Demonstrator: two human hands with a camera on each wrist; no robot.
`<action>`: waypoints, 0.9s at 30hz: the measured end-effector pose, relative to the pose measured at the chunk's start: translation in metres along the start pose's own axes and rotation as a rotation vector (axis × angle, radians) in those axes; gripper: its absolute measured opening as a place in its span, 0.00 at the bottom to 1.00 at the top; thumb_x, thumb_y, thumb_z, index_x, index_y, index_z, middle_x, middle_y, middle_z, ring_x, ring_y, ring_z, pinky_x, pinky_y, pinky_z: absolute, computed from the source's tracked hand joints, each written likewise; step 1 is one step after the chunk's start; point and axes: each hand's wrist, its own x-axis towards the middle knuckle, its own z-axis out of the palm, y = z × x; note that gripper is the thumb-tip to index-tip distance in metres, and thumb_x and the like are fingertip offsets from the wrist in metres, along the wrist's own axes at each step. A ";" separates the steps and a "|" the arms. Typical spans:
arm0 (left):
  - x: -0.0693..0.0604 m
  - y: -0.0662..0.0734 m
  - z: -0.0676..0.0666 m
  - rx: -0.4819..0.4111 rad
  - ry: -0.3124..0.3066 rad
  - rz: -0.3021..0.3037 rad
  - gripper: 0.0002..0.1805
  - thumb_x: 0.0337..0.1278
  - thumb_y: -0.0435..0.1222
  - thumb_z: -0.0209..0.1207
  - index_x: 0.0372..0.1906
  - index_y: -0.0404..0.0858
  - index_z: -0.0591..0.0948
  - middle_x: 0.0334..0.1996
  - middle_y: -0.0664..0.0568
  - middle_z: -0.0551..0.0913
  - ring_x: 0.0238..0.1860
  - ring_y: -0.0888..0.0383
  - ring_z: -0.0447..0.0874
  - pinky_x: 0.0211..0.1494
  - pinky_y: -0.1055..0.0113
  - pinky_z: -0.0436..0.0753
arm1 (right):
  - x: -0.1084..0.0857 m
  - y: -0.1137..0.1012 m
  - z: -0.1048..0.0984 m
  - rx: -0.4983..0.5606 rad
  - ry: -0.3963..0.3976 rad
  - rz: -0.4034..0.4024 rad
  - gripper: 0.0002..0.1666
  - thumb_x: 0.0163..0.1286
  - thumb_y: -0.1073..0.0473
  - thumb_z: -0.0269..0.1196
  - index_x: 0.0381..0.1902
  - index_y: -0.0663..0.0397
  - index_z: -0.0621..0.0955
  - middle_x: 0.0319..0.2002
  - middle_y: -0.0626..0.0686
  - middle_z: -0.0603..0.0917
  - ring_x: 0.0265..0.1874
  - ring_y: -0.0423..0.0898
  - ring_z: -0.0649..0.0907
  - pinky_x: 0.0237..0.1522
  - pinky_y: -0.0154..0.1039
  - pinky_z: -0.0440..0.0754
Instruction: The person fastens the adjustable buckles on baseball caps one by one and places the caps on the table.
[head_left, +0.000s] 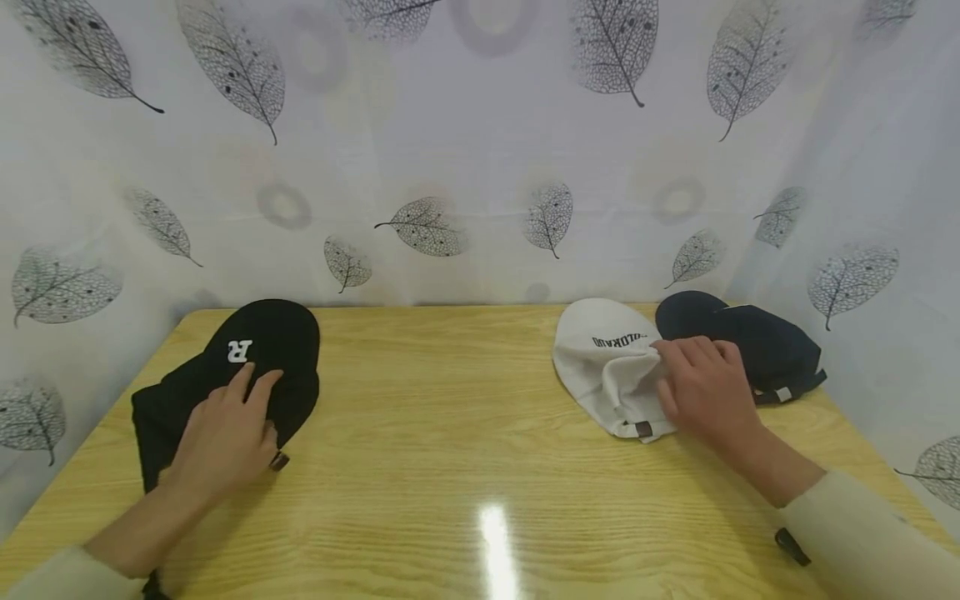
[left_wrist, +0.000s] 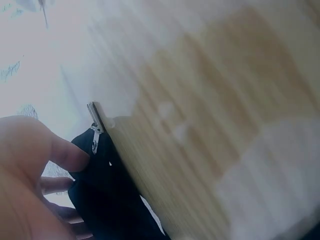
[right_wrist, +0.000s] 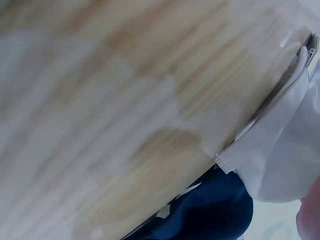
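Observation:
A black cap (head_left: 272, 333) with a white R lies at the left of the table. My left hand (head_left: 225, 433) rests on it, index and middle fingers extended over the front. In the left wrist view the thumb (left_wrist: 70, 155) touches the dark cloth, and a metal strap buckle (left_wrist: 95, 125) shows beyond. On the right, the fingers and thumb of my right hand (head_left: 705, 387) pinch the crown of a white cap (head_left: 585, 333) with dark lettering, and the cloth is creased there. Just behind that hand lies a navy cap (head_left: 776, 342). Most of the right hand is outside its wrist view.
The wooden table (head_left: 420, 467) reaches back to a white curtain (head_left: 465, 150) printed with leaves. More black cloth (head_left: 153, 425) lies left of the lettered cap; I cannot tell whether it is a separate cap. A small dark object (head_left: 791, 546) shows beside the right sleeve.

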 end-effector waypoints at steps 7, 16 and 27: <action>0.002 0.017 0.002 -0.025 -0.027 0.025 0.32 0.54 0.31 0.60 0.66 0.29 0.70 0.65 0.21 0.66 0.52 0.23 0.75 0.46 0.33 0.76 | 0.005 -0.013 -0.001 0.099 0.059 0.035 0.28 0.60 0.56 0.43 0.50 0.66 0.79 0.46 0.64 0.80 0.46 0.62 0.76 0.44 0.59 0.66; 0.006 0.042 0.006 -0.036 -0.023 0.096 0.32 0.56 0.34 0.62 0.66 0.31 0.71 0.66 0.23 0.67 0.54 0.26 0.76 0.48 0.36 0.79 | 0.014 -0.041 0.006 0.183 0.181 -0.046 0.21 0.61 0.59 0.52 0.47 0.63 0.81 0.49 0.63 0.81 0.49 0.62 0.76 0.48 0.61 0.64; 0.009 0.077 0.011 -0.084 -0.040 0.165 0.30 0.60 0.36 0.62 0.67 0.33 0.71 0.68 0.27 0.68 0.56 0.31 0.77 0.52 0.39 0.79 | 0.025 -0.072 0.009 0.211 0.139 -0.135 0.18 0.61 0.60 0.53 0.44 0.62 0.82 0.47 0.59 0.82 0.48 0.60 0.78 0.47 0.60 0.64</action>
